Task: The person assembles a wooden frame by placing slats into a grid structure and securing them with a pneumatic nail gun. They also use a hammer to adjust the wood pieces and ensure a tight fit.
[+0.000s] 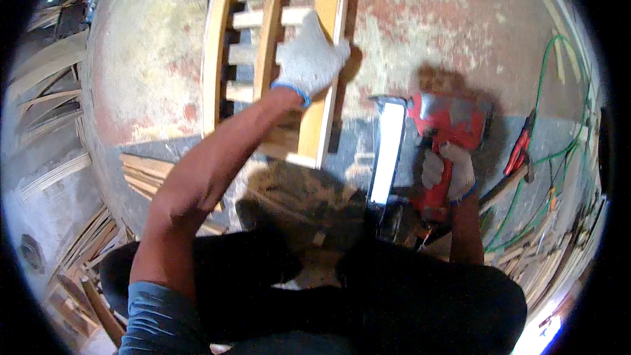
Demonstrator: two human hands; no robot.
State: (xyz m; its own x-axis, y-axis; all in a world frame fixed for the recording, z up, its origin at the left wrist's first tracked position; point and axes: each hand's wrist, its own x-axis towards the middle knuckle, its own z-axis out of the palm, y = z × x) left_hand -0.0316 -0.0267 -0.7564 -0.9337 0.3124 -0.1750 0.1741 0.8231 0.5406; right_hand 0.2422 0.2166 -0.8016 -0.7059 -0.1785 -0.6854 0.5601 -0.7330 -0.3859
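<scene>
My left hand [307, 59], in a pale knit glove with a blue cuff, grips the right rail of a slatted wooden frame [265, 33]. Its thumb reaches over the rail's outer edge, and some fingertips are hidden on the inner side. The frame has long yellowish rails with several short crosspieces. On the right, my right hand [453, 171], also gloved, is closed around the handle of a red and grey nail gun [447, 118]. The gun's long magazine [389, 151] shines white, and its nose points left, apart from the frame.
Thin wood strips [141, 174] lie left of my legs, with more wood [92, 243] piled beyond. At the right lie a green hose [536, 112], a red-handled tool [520, 148] and further strips [552, 263]. The worn floor [154, 59] has paint patches.
</scene>
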